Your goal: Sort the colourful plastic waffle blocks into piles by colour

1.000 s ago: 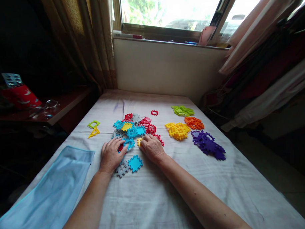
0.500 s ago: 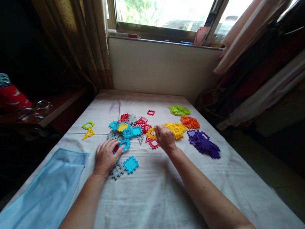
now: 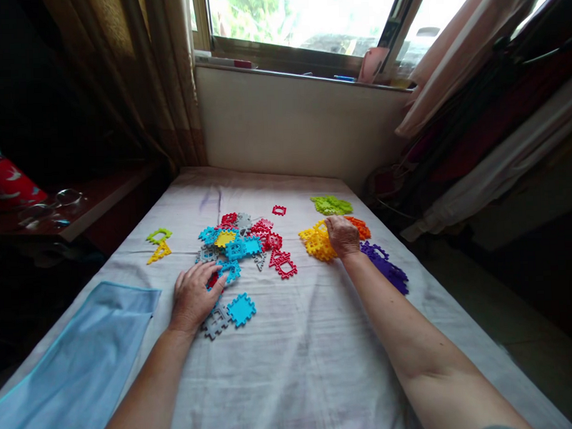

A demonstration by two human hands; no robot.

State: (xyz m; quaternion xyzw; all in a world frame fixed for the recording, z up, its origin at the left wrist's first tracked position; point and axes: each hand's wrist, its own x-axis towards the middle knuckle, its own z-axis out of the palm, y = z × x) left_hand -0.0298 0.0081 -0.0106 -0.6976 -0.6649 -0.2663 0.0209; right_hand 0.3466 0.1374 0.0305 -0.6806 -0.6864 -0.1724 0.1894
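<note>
A mixed pile of blue, red and grey notched plastic pieces, with a yellow square [image 3: 225, 238] on top, lies mid-table. My left hand [image 3: 195, 296] rests at its near left edge, fingers apart, touching a blue piece [image 3: 230, 272] and a red one. My right hand [image 3: 343, 235] is over the right side of the yellow pile [image 3: 316, 241], its fingers closed; what they hold, if anything, is hidden. Beside that hand are the orange pile [image 3: 360, 227] and the purple pile [image 3: 386, 270]. A light green pile [image 3: 331, 205] lies behind.
A green piece [image 3: 160, 235] and a yellow triangle [image 3: 160, 252] lie at the left, behind a blue cloth [image 3: 84, 347]. Nearer me are a blue square [image 3: 242, 310] and a grey piece [image 3: 216, 321]. Glasses [image 3: 65, 200] sit on the left side table.
My right hand has moved right, from beside the red pieces to the yellow pile. The yellow piece it held near the red ones is gone from there. My left hand has hardly moved.
</note>
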